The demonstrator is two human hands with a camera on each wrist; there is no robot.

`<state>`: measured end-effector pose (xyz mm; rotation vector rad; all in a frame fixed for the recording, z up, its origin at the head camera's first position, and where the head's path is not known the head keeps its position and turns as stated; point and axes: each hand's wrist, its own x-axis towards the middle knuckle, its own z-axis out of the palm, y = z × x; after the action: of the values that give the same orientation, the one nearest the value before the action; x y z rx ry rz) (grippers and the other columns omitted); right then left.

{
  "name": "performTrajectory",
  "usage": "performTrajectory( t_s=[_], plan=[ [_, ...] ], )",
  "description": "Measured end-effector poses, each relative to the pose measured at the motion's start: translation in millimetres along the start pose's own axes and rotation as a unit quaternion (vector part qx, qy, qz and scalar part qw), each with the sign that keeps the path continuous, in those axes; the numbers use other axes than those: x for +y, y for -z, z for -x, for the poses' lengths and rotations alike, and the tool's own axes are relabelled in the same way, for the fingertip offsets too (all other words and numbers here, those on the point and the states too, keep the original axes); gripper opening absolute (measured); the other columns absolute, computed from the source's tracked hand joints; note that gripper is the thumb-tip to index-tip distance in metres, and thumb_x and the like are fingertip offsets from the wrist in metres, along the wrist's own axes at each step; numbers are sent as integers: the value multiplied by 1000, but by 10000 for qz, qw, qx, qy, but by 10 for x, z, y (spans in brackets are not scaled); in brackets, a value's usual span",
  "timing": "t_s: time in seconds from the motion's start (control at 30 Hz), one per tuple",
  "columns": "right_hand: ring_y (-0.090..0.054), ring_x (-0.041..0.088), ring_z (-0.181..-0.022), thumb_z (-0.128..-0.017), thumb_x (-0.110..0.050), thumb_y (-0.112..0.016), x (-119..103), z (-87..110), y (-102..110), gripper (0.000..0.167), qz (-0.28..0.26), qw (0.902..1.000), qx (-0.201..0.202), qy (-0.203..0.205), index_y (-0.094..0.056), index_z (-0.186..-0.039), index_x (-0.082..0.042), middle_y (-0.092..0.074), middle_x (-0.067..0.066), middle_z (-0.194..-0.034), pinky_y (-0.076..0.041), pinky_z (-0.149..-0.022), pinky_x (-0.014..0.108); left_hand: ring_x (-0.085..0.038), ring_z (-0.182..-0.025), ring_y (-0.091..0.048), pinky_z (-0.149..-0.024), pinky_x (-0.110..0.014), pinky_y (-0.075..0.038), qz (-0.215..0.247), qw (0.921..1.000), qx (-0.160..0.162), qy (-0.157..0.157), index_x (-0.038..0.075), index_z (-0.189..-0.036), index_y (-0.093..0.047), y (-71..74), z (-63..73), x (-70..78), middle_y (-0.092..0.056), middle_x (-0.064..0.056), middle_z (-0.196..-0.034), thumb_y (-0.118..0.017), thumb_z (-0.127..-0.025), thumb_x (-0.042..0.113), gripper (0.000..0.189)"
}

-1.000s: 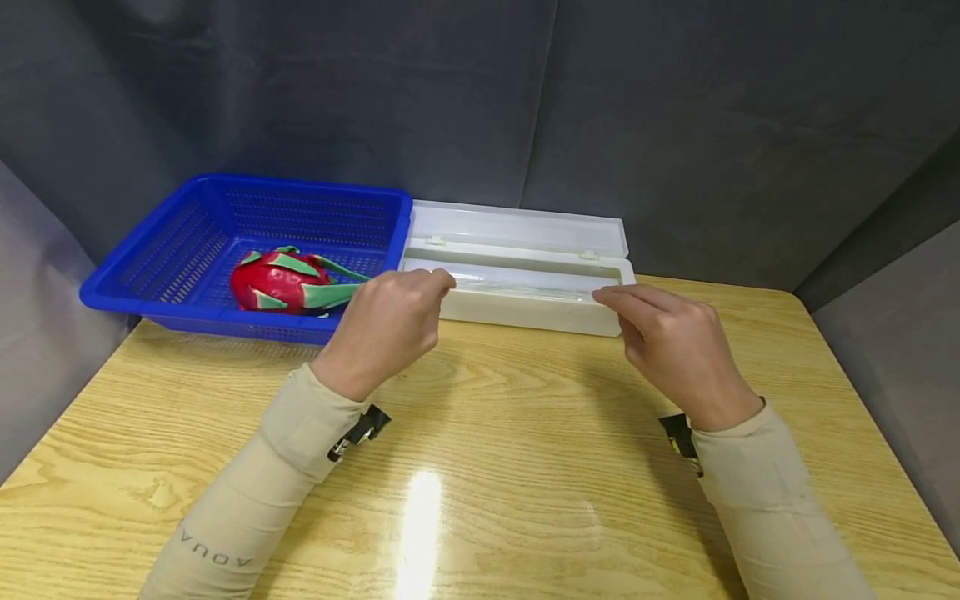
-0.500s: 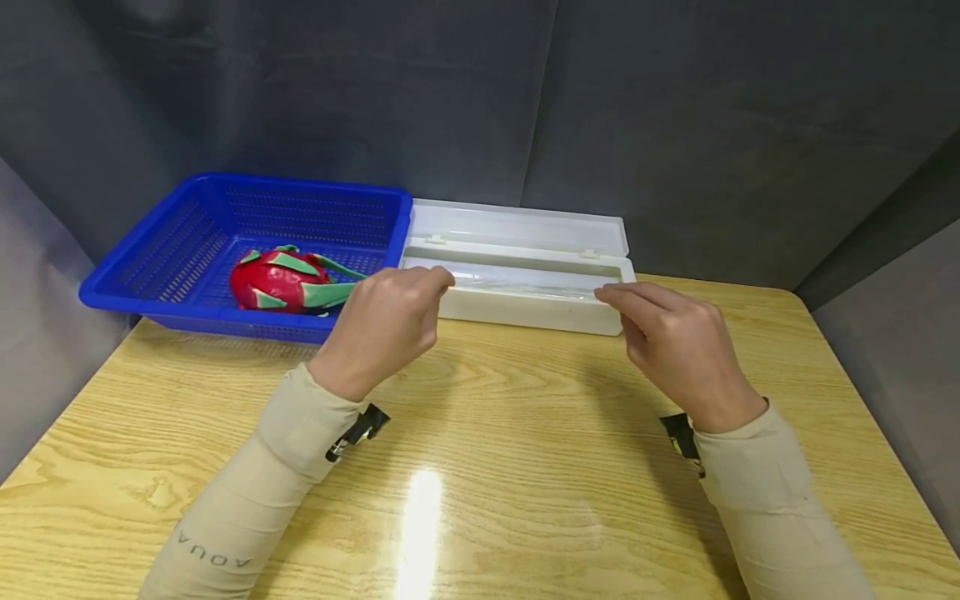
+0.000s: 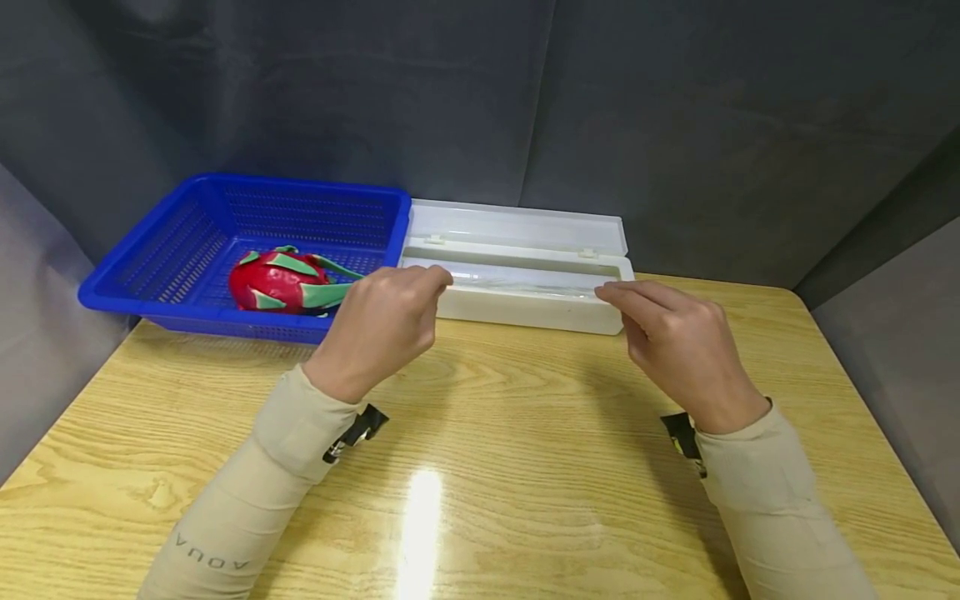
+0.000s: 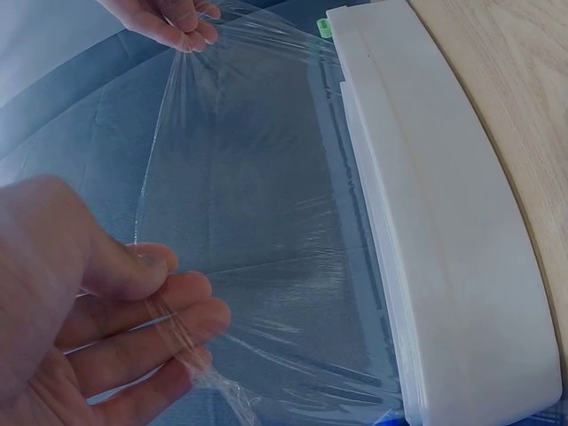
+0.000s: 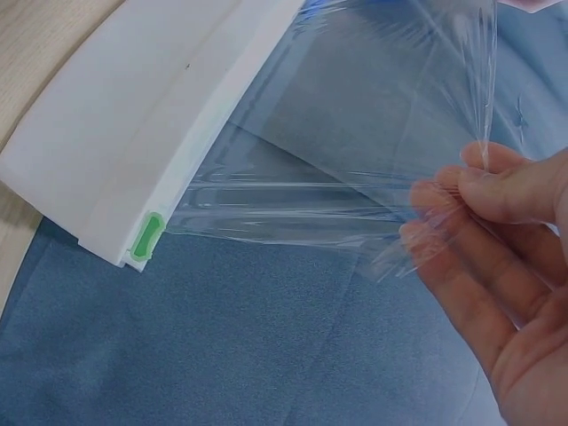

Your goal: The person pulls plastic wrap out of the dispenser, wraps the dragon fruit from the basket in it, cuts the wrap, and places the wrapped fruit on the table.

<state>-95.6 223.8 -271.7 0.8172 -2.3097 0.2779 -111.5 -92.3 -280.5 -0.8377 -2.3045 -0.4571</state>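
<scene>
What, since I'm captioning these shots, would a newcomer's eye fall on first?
Probably the red-and-green dragon fruit in the blue basket, on the left of the head view. Next would come the clear film stretching from the open white box beside the basket, its edge pinched by the left hand and the right hand.

Left sleeve (image 3: 258, 479) and right sleeve (image 3: 772, 500), both beige and snug as I saw them remotely, wide cuffs (image 3: 303, 425) that banded both wrists, dark inverted letters (image 3: 212, 557) like AQUA, black devices (image 3: 356, 433) that jutted inward, bare left hand (image 3: 378, 329) and right hand (image 3: 678, 346).
</scene>
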Motion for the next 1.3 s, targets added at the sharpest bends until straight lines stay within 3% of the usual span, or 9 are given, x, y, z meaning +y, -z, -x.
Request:
performTrajectory(
  t_s=[0.5, 0.97, 1.3],
  plan=[
    [-79, 35, -84, -82, 19, -66, -28, -2, 49, 36, 39, 10000, 7, 28, -79, -109, -2, -80, 18, -102, -62, -64, 50, -16, -49, -46, -45, -33, -43, -26, 9999, 96, -33, 3, -92, -70, 31, 2, 12, -55, -2, -58, -48, -93, -9, 25],
    [-79, 35, -82, -82, 19, -66, -35, -2, 90, 37, 25, 9999, 136, 98, -79, -109, -2, -80, 18, -103, -62, -61, 49, -17, -50, -51, -56, -37, -53, -85, 9995, 253, -157, 2, -93, -71, 60, 0, 27, -58, -2, -59, -49, -93, -9, 25],
    [-79, 35, -85, -82, 19, -68, -49, -10, 120, 36, 39, 9999, 71, 66, -79, -110, -1, -80, 18, -104, -62, -65, 50, -18, -51, -54, -55, -38, -52, -79, 9993, 314, -168, 2, -95, -71, 82, -7, 36, -62, -3, -60, -49, -92, -10, 25]
  ],
)
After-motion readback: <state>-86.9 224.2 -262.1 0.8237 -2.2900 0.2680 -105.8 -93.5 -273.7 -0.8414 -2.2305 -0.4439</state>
